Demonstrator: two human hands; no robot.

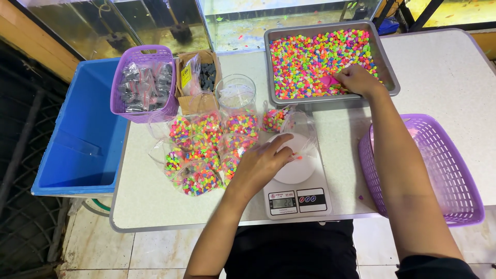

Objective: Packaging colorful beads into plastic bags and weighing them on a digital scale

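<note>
Right hand grips pink scoop — in gravel tray; left hand pinches clear bag.

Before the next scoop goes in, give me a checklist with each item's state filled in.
1. Bag on the scale: ok, the clear bag stands on the white platform.
2. Bag mouth held open: ok, the left hand pinches its rim.
3. Scoop loaded: cannot tell, the right hand covers most of the pink scoop in the gravel.
4. Gravel supply: ok, the tray is well covered with coloured gravel.
5. Scale on: ok, the display is lit.
6. Path from tray to bag: ok, nothing stands between them; the filled bags and the jar lie to the left.
</note>
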